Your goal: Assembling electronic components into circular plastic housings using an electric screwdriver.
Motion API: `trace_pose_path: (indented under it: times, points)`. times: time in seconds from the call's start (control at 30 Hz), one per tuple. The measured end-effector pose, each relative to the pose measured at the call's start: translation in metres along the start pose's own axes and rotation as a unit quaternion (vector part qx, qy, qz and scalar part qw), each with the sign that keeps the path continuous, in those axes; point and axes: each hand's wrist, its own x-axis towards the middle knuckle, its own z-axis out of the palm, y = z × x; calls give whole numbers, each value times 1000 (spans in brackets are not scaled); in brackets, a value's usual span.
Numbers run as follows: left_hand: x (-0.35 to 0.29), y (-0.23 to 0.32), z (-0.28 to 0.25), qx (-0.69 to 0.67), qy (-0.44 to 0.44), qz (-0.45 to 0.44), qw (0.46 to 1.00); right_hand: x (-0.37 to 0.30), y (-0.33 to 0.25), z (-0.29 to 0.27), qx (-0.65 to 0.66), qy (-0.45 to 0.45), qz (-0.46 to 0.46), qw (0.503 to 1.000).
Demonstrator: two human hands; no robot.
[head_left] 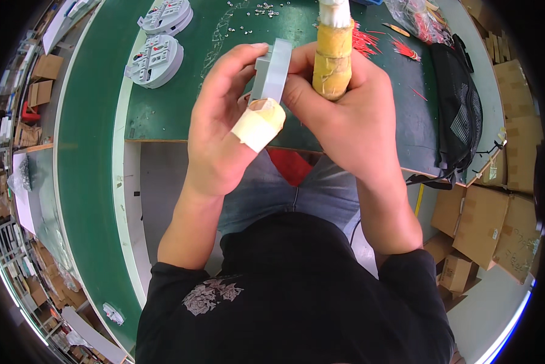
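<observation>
My left hand [215,130] is closed around a grey plastic part [272,73], held up on edge over the table's front. Pale tape wraps the thumb of that hand. My right hand [360,115] grips a tool with a yellow, tape-wrapped handle [332,64] and a white upper section, which runs out of the top of the picture. The tool's kind does not show. Right thumb and fingertips are up against the grey part's right side. The far face of the part and the fingers behind it are hidden.
On the green table [169,118], two round grey housings [157,60] with small fittings stand at the left. Small metal pieces [263,9] lie scattered at the back. Red wires [406,50] and a black mesh bag [460,115] are at the right. Cardboard boxes [491,224] are stacked beyond.
</observation>
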Motion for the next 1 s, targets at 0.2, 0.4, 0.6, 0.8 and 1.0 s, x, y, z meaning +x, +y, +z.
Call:
trace_pose_path:
  times: [0.2,0.4,0.6,0.8,1.0]
  points:
    - [-2,-1,9,-213,78,-55,972,-3,-3,5,-6,7,26,1000]
    - [-2,2,12,-240,90,-65,965,-12,5,15,-77,45,-55,994]
    - [-6,0,9,-242,98,-55,964,-13,3,17,-81,5,-50,995]
    - [-10,-6,5,-213,69,-51,973,-14,1,20,6,45,0,999]
    - [-13,-3,-12,-112,42,-73,990,-16,0,17,-70,19,-36,997]
